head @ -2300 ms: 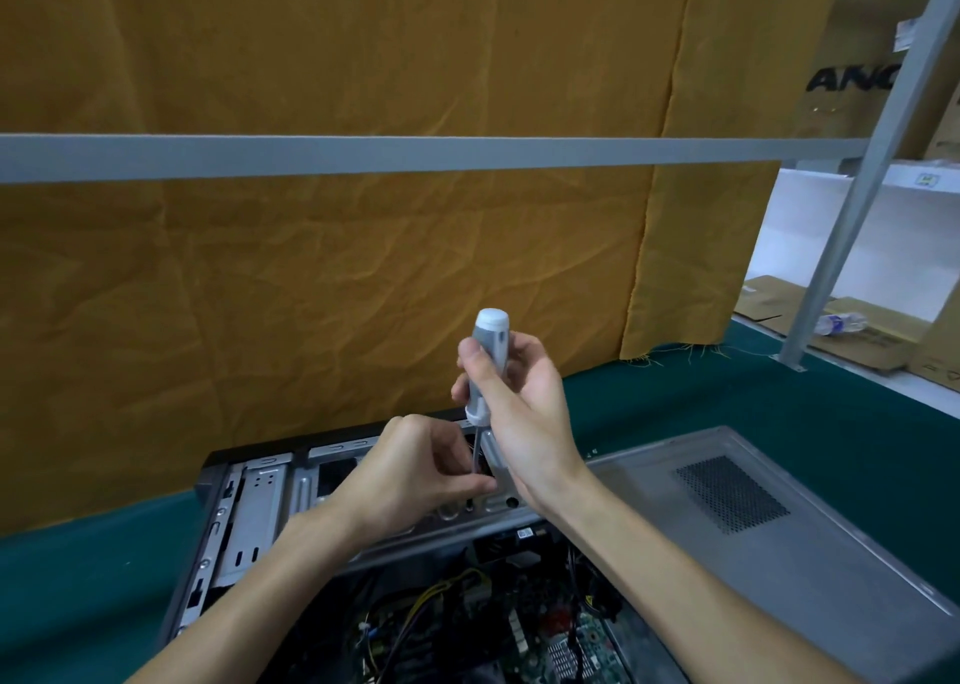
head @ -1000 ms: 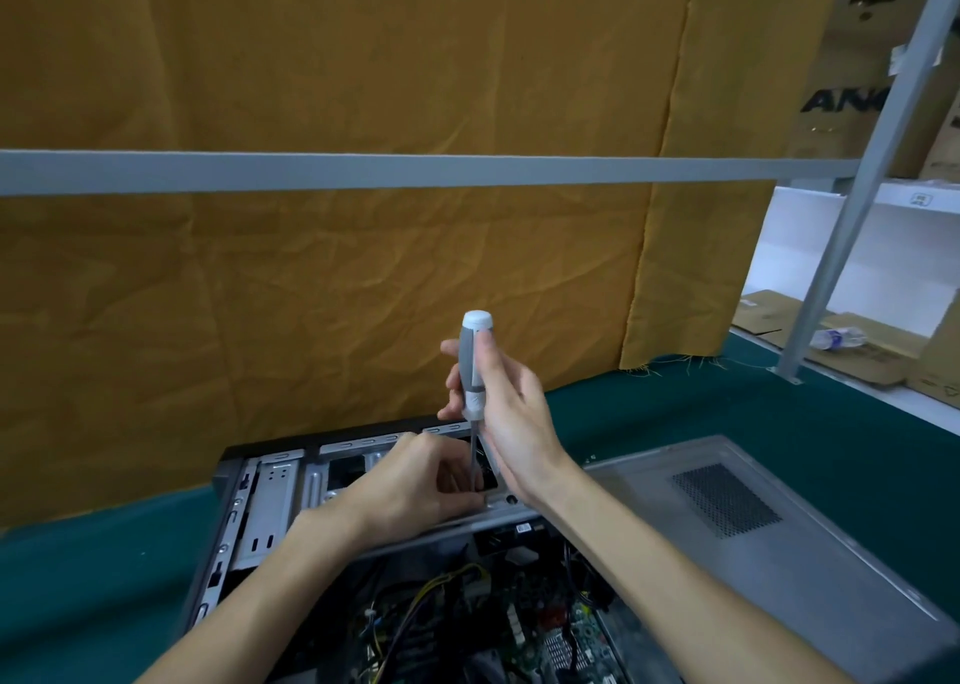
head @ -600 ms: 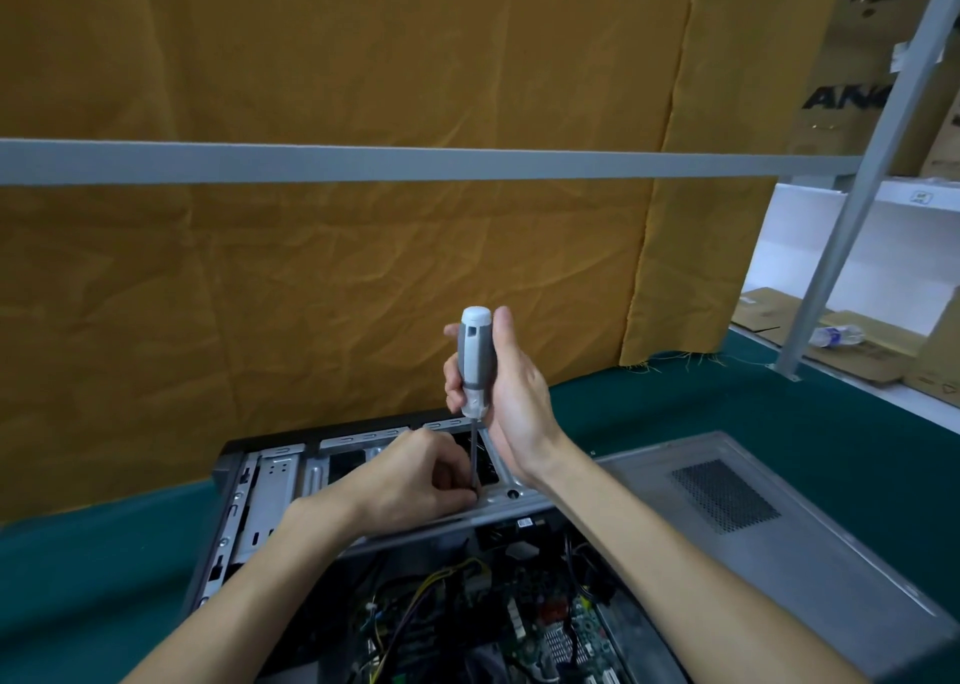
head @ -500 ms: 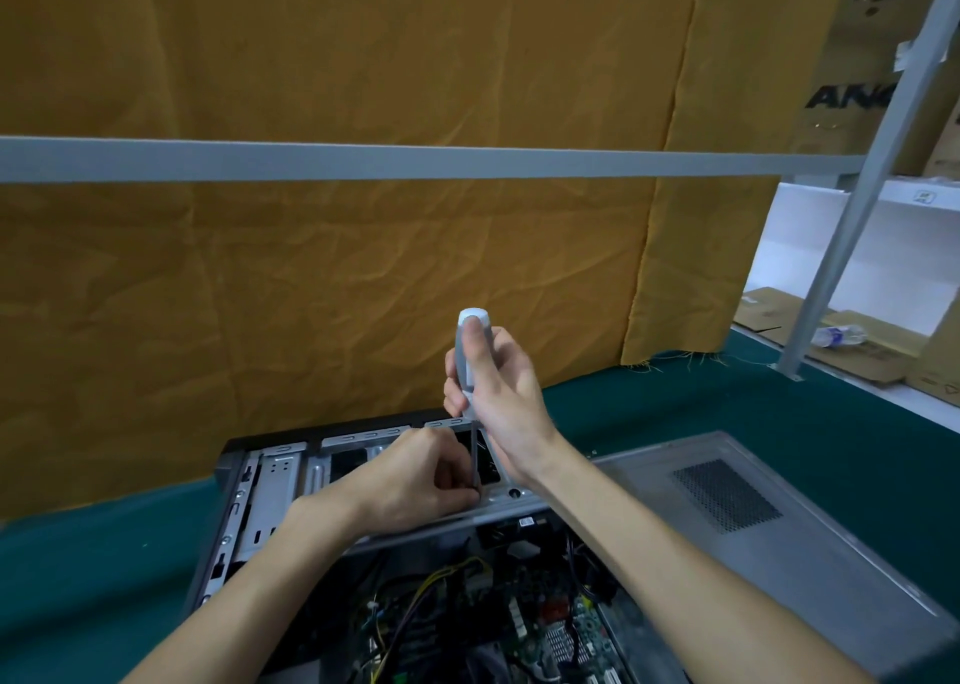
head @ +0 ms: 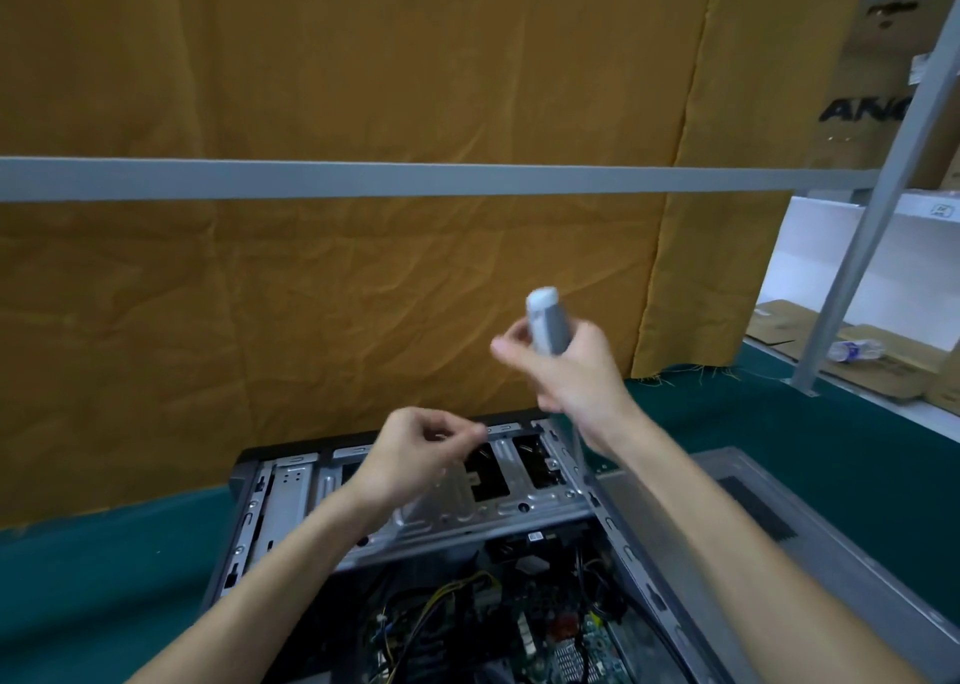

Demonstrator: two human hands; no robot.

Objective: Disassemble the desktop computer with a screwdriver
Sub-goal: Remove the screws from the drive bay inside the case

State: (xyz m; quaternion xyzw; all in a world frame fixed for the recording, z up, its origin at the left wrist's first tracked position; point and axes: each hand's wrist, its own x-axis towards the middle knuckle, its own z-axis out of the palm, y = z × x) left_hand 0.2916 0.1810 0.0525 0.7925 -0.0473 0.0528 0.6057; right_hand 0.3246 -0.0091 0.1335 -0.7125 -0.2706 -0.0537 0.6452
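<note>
Seen from the head camera, a person works over an open grey steel desktop computer case [head: 519, 514] lying on its side on the green-covered bench [head: 93, 569], its far end close to the bench's back edge, where a mustard-yellow cloth curtain [head: 332, 288] hangs behind a grey metal crossbar [head: 363, 178]. The right hand [head: 569, 371] is wrapped around the grey-and-white handle of a screwdriver [head: 545, 327], held upright above the case's far right corner with its shaft pointing down beside the wrist, a grip that suits lifting the tool clear of the metal drive bracket [head: 467, 507] below. The left hand [head: 415, 449] hovers just over that bracket with fingertips pinched together, apparently around a small freed screw, though motion blur makes the object itself impossible to confirm. Inside the case near the bench's front edge lie the circuit board [head: 571, 652] and a bundle of yellow and black cables [head: 441, 605]. The removed grey side panel with a mesh vent [head: 779, 527] rests touching the case's right side. Cardboard boxes [head: 872, 366] sit on the floor beyond the bench's right edge.
</note>
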